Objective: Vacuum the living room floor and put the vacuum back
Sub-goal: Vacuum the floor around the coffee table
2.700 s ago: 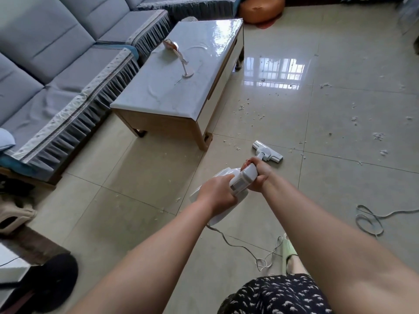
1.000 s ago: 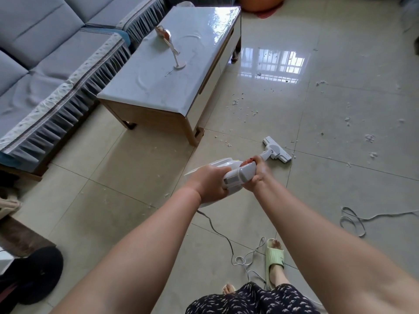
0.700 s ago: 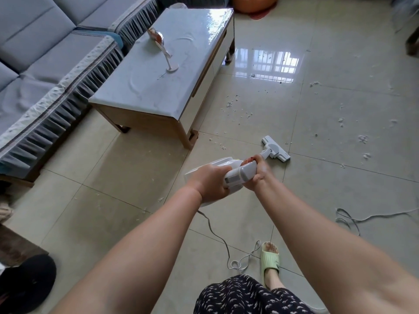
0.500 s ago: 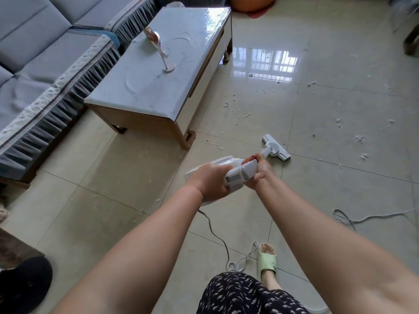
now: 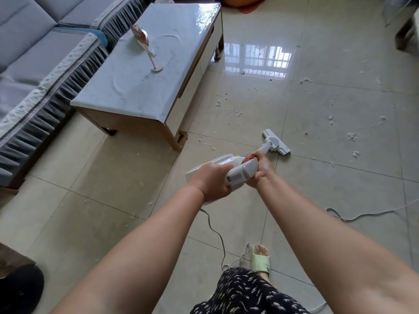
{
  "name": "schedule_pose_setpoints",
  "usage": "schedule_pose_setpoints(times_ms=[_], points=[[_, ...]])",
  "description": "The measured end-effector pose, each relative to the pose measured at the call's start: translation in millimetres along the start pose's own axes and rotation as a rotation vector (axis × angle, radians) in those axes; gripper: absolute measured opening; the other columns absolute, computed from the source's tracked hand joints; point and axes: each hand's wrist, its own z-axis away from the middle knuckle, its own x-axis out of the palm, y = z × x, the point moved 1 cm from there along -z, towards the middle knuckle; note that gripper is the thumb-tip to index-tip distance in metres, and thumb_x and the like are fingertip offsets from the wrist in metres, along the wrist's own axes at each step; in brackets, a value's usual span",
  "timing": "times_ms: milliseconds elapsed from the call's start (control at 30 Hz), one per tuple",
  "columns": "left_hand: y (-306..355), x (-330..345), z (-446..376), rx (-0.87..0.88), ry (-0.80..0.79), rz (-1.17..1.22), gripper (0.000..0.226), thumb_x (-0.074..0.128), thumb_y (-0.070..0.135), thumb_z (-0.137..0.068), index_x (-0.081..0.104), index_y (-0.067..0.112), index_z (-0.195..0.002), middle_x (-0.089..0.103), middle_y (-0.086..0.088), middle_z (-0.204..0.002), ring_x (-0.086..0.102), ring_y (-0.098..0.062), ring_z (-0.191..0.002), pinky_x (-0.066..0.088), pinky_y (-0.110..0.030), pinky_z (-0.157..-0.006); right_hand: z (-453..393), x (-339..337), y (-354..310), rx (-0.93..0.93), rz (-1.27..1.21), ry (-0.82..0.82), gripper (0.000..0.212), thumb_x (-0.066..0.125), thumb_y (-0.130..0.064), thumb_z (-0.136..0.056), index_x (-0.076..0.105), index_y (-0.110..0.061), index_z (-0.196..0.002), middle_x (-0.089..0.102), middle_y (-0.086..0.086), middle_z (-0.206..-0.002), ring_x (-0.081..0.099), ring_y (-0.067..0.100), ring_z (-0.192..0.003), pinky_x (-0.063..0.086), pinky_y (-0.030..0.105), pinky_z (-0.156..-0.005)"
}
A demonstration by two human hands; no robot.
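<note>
At lower centre, a power cord (image 5: 215, 232) trails across the floor (image 5: 113, 177) beside a slippered foot (image 5: 260, 260). Mid-frame, the left hand (image 5: 210, 181) and right hand (image 5: 260, 171) both grip the white vacuum (image 5: 238, 172), fingers clamped round its body. Its floor head (image 5: 275, 146) rests on the tiles right of centre. Vacuuming appears under way. Debris (image 5: 226, 109) lies beyond, beside the counter (image 5: 147, 75); the next pass calls for pushing the head forward into it.
</note>
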Motion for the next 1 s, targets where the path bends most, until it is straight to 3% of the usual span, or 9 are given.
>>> schedule_pose_setpoints(times_ms=[167, 367, 533, 767, 1000], points=[[11.4, 1.5, -17.1, 0.016, -0.015, 0.017, 0.028, 0.064, 0.032, -0.084, 0.059, 0.021, -0.11, 0.067, -0.006, -0.102, 0.06, -0.026, -0.086, 0.052, -0.032, -0.073, -3.4, -1.4, -19.6, -0.002, -0.003, -0.021, 0.018, 0.056, -0.012, -0.081, 0.048, -0.015, -0.065, 0.051, -0.004, -0.045, 0.05, 0.007, -0.033, 0.045, 0.019, -0.036], [21.8, -1.4, -39.5, 0.017, -0.006, 0.0, 0.026, 0.063, 0.03, -0.083, 0.059, 0.021, -0.107, 0.067, -0.007, -0.1, 0.051, -0.023, -0.077, 0.039, -0.025, -0.066, -5.6, 1.4, -41.7, -0.003, -0.016, -0.039, 0.017, 0.055, -0.012, -0.082, 0.048, -0.015, -0.066, 0.051, -0.004, -0.045, 0.05, 0.008, -0.032, 0.044, 0.019, -0.035], [28.3, -8.1, -53.4, 0.024, -0.021, -0.017, 0.027, 0.064, 0.032, -0.082, 0.06, 0.022, -0.107, 0.067, -0.004, -0.098, 0.056, -0.023, -0.079, 0.05, -0.03, -0.069, -6.4, 5.0, -57.2, 0.009, -0.057, -0.032, 0.02, 0.059, -0.012, -0.08, 0.049, -0.014, -0.063, 0.052, -0.004, -0.046, 0.05, 0.008, -0.033, 0.045, 0.019, -0.036], [37.2, -9.3, -58.7, 0.014, -0.027, -0.04, 0.029, 0.065, 0.031, -0.083, 0.06, 0.02, -0.109, 0.067, -0.006, -0.099, 0.06, -0.027, -0.084, 0.051, -0.031, -0.07, -8.3, 1.0, -65.9, 0.002, -0.017, -0.012, 0.018, 0.064, -0.013, -0.078, 0.052, -0.013, -0.066, 0.053, -0.003, -0.047, 0.052, 0.009, -0.035, 0.046, 0.021, -0.037], [35.7, -4.2, -63.4, 0.006, -0.034, -0.038, 0.023, 0.062, 0.03, -0.082, 0.058, 0.019, -0.102, 0.067, -0.007, -0.097, 0.059, -0.03, -0.083, 0.048, -0.03, -0.066, -12.2, 3.7, -68.9, -0.03, -0.004, -0.018, 0.019, 0.055, -0.011, -0.08, 0.047, -0.014, -0.063, 0.049, -0.004, -0.042, 0.047, 0.007, -0.032, 0.045, 0.016, -0.038]])
